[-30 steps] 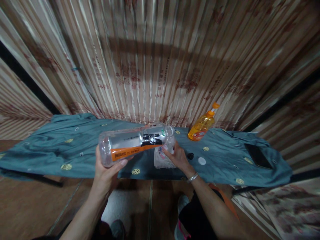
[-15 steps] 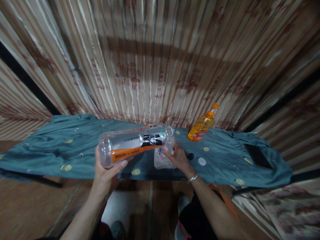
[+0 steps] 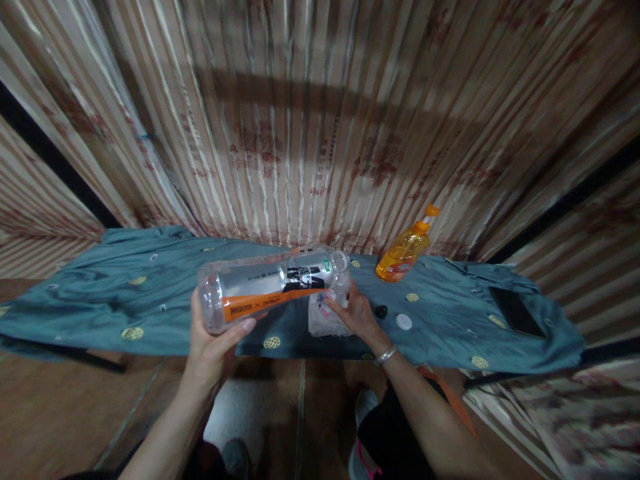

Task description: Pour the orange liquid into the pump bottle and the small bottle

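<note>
My left hand (image 3: pixel 213 340) is wrapped round the base of a large clear plastic bottle (image 3: pixel 265 285) with an orange, black and silver label. The bottle lies almost level, its mouth end to the right and slightly higher. There my right hand (image 3: pixel 356 312), with a silver bracelet at the wrist, grips a small clear plastic container (image 3: pixel 342 283) close against the bottle's mouth. Its exact shape is hard to make out. Below them a whitish, cloth-like piece (image 3: pixel 325 321) rests on the table. Just right of my right hand lie a black cap (image 3: pixel 381 312) and a white round lid (image 3: pixel 404 322).
A pump bottle of orange-yellow liquid (image 3: pixel 404 252) stands at the back of the table, which has a teal cloth (image 3: pixel 170 293). A dark phone (image 3: pixel 516 312) lies at the right. Behind hangs a striped curtain (image 3: pixel 300 133), and black poles slant down on both sides.
</note>
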### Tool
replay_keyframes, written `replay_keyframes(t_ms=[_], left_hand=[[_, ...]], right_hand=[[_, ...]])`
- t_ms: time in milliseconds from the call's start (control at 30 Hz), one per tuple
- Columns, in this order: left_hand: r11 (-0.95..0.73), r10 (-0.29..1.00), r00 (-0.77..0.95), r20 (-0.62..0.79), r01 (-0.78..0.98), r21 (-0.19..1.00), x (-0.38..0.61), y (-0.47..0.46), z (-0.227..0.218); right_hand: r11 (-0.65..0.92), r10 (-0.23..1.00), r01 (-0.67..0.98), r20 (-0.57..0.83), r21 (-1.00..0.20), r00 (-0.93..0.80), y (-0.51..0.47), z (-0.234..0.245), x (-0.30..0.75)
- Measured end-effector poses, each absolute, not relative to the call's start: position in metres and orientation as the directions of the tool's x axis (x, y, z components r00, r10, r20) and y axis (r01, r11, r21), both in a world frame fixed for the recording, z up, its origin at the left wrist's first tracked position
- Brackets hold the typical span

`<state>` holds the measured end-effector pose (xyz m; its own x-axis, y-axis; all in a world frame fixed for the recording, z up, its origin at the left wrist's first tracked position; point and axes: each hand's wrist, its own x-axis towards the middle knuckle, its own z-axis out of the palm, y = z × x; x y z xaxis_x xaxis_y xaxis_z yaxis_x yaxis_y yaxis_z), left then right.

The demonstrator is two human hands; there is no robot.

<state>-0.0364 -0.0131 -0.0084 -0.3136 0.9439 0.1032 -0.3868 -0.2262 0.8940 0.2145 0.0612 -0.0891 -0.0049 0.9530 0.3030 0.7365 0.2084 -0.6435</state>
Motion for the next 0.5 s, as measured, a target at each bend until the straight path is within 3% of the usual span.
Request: replay_keyframes(t_ms=[500], left_hand=[[-0.211,0.945,-0.315,0.088,-0.384,0.899,-0.0358,-0.0143,-0.0057]], right_hand=[[0.193,0.958,0.738,0.288,-0.646,0.002,0.0601,-0.0858,0.2135]])
